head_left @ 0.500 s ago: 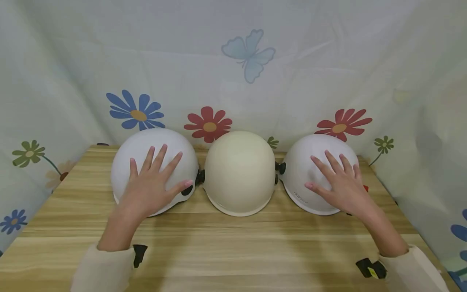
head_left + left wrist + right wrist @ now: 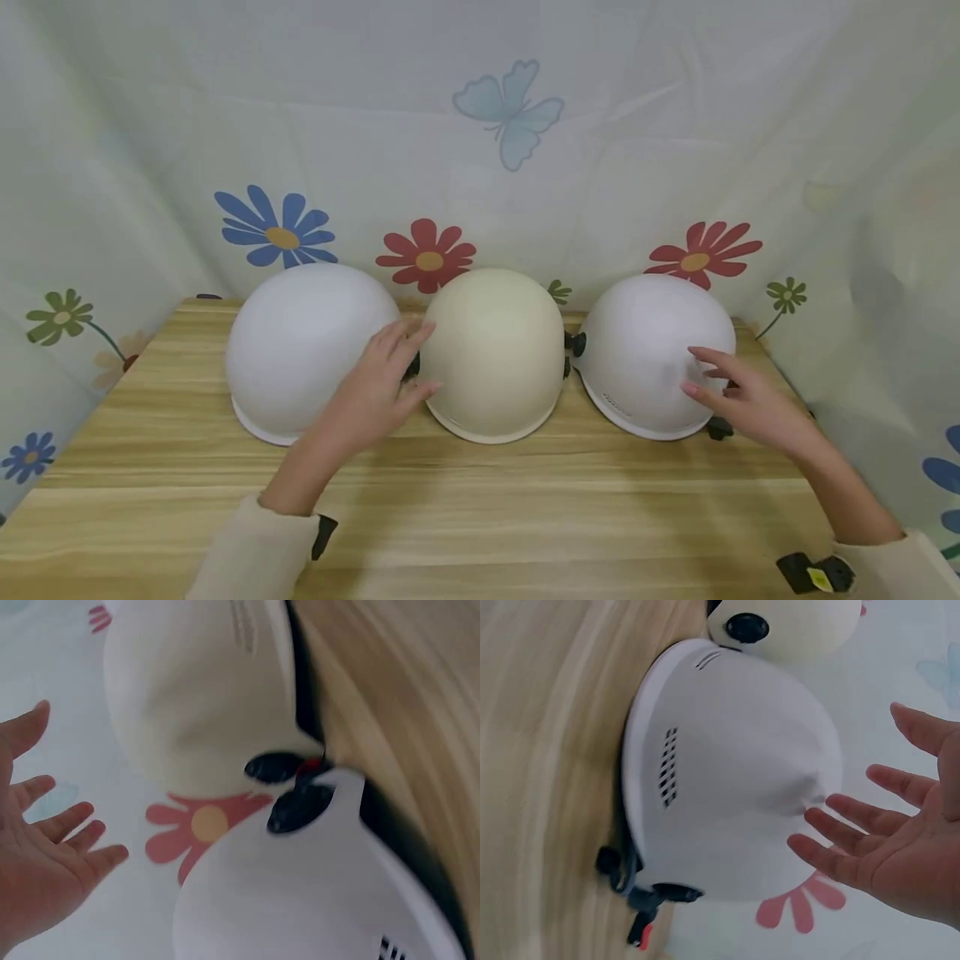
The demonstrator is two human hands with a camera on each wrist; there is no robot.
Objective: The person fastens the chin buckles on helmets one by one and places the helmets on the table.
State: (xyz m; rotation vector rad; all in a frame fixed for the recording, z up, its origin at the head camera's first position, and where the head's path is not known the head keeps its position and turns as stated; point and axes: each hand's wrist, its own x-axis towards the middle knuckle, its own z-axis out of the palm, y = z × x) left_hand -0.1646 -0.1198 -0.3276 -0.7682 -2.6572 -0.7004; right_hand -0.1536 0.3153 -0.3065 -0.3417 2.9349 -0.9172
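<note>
Tabletop (image 2: 495, 521) of striped wood meets flowered cloth (image 2: 592, 204) and carries one cream helmet (image 2: 498, 358) between two white helmets (image 2: 303, 337), three abreast, while left hand (image 2: 370, 390) and right hand (image 2: 753, 408) hover empty, fingers loosely parted, near cream and rightmost.

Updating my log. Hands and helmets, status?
Left hand, right hand holding nothing. White helmet, cream helmet, second white helmet in a row on table. No obstruction seen.

Three upright helmets (image 2: 495, 358) — white, cream, white — abreast
</note>
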